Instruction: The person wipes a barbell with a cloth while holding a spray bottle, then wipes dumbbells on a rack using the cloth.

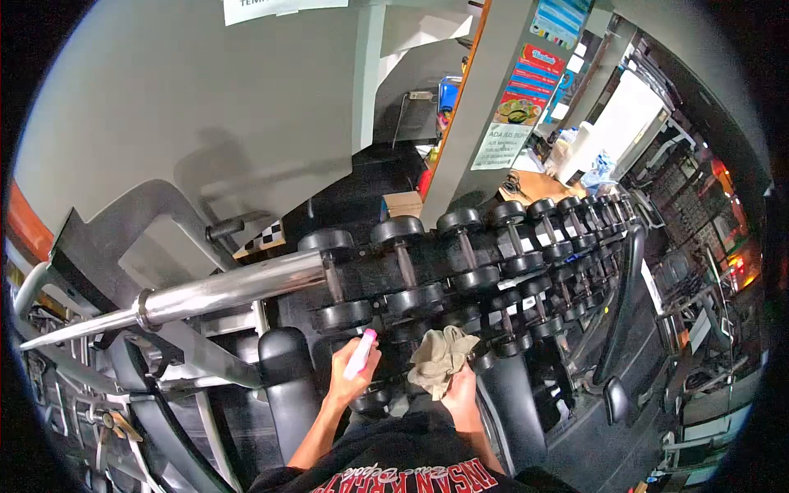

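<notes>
My left hand (pixel 342 380) is closed around a small white bottle with a pink top (pixel 359 357), held upright at a slight tilt. A crumpled beige cloth (pixel 440 358) is bunched in my right hand (pixel 461 396), its folds spilling over the fingers. Just beyond both hands, black dumbbells (pixel 405 263) with metal handles lie in rows on a rack. The bottle and the cloth are apart from each other, and neither visibly touches a dumbbell.
A chrome bar end (pixel 238 286) juts across the left side. Black padded benches (pixel 288 386) stand close on both sides of me. Behind the rack are a grey pillar (pixel 468 107) with posters and a wooden counter (pixel 546 187). Gym machines fill the right side.
</notes>
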{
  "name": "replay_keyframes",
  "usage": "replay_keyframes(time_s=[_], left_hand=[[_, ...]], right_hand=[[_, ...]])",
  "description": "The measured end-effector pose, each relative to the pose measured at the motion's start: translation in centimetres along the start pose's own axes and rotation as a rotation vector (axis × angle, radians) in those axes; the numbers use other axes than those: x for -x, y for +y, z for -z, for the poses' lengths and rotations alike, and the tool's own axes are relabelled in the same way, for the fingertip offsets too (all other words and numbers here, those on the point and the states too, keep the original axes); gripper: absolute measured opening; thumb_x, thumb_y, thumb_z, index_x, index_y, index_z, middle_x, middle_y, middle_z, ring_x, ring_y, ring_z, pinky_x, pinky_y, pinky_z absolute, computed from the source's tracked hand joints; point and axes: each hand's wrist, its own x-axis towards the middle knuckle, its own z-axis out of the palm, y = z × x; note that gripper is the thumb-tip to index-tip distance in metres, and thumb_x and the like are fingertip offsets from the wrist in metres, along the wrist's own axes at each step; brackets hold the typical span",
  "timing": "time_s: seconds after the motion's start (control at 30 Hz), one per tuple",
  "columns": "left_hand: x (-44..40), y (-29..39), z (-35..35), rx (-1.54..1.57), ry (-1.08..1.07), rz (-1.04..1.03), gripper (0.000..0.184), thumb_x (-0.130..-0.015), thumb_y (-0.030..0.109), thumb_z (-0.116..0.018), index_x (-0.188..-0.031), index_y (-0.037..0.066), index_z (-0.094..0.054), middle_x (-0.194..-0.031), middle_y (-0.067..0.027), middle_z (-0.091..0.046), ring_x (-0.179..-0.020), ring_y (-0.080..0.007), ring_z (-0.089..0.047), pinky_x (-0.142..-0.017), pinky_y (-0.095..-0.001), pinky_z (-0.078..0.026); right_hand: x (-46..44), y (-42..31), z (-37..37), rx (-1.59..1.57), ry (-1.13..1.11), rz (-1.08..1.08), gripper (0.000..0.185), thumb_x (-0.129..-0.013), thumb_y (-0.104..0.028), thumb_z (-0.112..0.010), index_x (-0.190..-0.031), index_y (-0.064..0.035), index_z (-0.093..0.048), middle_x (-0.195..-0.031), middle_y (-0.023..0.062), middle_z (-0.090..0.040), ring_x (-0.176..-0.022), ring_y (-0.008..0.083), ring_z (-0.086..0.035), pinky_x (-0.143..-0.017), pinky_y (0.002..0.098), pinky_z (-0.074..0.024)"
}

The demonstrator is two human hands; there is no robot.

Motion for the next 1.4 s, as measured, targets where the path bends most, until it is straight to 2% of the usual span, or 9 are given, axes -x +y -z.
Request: replay_keyframes(time_s=[0.57,0.8,0.83,0.93,1.03,1.1,1.2,1.3,1.4], left_hand=[[-17.1,-0.2,-7.7,-0.234,0.122,0.058,0.016,-0.081,0.013,-0.063,-0.092,0.002,-0.063,-0.078,-0.0128,-0.066,-0.074,-0.017,-0.065,-0.068,-0.0304,-0.049],[-21.8,-2.9,-9.0,-0.432,0.18,0.121,0.02,-0.079,0.016,-0.063,-0.094,0.003,-0.064,-0.087,-0.0196,-0.066,-0.086,-0.0327,-0.065,-0.073,-0.0376,-0.051],[-22.2,-3.8,-9.2,-0.435,0.187,0.123,0.02,-0.079,0.016,-0.063,-0.094,0.003,-0.064,-0.087,-0.0196,-0.066,-0.086,-0.0327,-0.065,-0.073,-0.0376,-0.051],[-22.5,-3.6,-9.8,-0.517,0.249,0.027,0.018,-0.08,0.015,-0.064,-0.092,0.002,-0.063,-0.07,-0.0076,-0.063,-0.055,-0.011,-0.057,-0.052,-0.0283,-0.046],[-22.3,-2.2,-10.3,-0.363,0.205,0.351,0.023,-0.08,0.018,-0.064,-0.096,0.001,-0.063,-0.073,-0.0098,-0.064,-0.063,-0.0146,-0.06,-0.06,-0.0306,-0.048],[-22.4,-2.8,-10.6,-0.414,0.234,0.212,0.023,-0.081,0.019,-0.06,-0.097,0.003,-0.063,-0.083,-0.023,-0.064,-0.087,-0.0403,-0.061,-0.072,-0.0411,-0.051],[-22.9,-2.9,-11.0,-0.446,0.259,0.167,0.023,-0.082,0.019,-0.06,-0.097,0.002,-0.063,-0.085,-0.024,-0.064,-0.089,-0.0401,-0.06,-0.073,-0.0412,-0.05],[-22.9,-3.3,-11.1,-0.499,0.254,0.165,0.023,-0.081,0.018,-0.06,-0.097,0.001,-0.063,-0.086,-0.0248,-0.063,-0.089,-0.0403,-0.06,-0.073,-0.042,-0.05],[-22.2,-3.0,-10.8,-0.404,0.239,0.075,0.016,-0.081,0.012,-0.06,-0.091,0.0,-0.063,-0.082,-0.0234,-0.064,-0.086,-0.0386,-0.062,-0.07,-0.0388,-0.051]], right_hand=[[-12.9,-11.8,-0.4,0.146,-0.041,-0.049,0.04,-0.099,-0.032,-0.033,-0.134,-0.0123,-0.04,-0.13,0.0057,-0.05,-0.119,0.026,-0.048,-0.1,0.0451,-0.0383],[-16.3,-15.4,0.0,0.189,-0.034,0.007,0.039,-0.099,-0.027,-0.036,-0.134,-0.0112,-0.039,-0.129,0.0057,-0.05,-0.118,0.0247,-0.048,-0.1,0.0437,-0.0389],[-16.7,-15.8,0.1,0.188,-0.023,0.006,0.039,-0.099,-0.027,-0.036,-0.134,-0.0111,-0.04,-0.129,0.0058,-0.05,-0.118,0.0245,-0.049,-0.1,0.0435,-0.039],[-17.8,-16.8,0.3,0.204,-0.006,0.012,0.037,-0.099,-0.025,-0.037,-0.133,-0.0109,-0.04,-0.128,0.006,-0.051,-0.116,0.0238,-0.05,-0.099,0.0425,-0.0403],[-18.8,-17.3,-0.4,0.318,-0.013,0.025,0.036,-0.098,-0.023,-0.039,-0.133,-0.0105,-0.04,-0.125,0.006,-0.051,-0.114,0.0228,-0.051,-0.097,0.0413,-0.0418],[-19.8,-17.2,-1.2,0.295,-0.016,0.009,0.038,-0.098,-0.021,-0.041,-0.133,-0.0087,-0.038,-0.124,0.0061,-0.052,-0.113,0.0217,-0.052,-0.095,0.0395,-0.0427],[-22.1,-15.9,-2.3,0.441,-0.032,0.116,0.04,-0.097,-0.021,-0.044,-0.134,-0.0051,-0.038,-0.125,0.0061,-0.05,-0.112,0.0184,-0.05,-0.094,0.0351,-0.0423],[-24.7,-14.5,-3.7,0.843,0.034,0.125,0.027,-0.097,-0.019,-0.045,-0.113,0.0004,-0.053,-0.102,0.0029,-0.06,-0.092,0.0156,-0.058,-0.08,0.0307,-0.0463],[-29.0,-10.5,-5.6,1.277,-0.143,0.541,0.017,-0.092,-0.016,-0.051,-0.099,-0.0029,-0.06,-0.096,0.0075,-0.063,-0.087,0.0241,-0.06,-0.079,0.0332,-0.0468]])
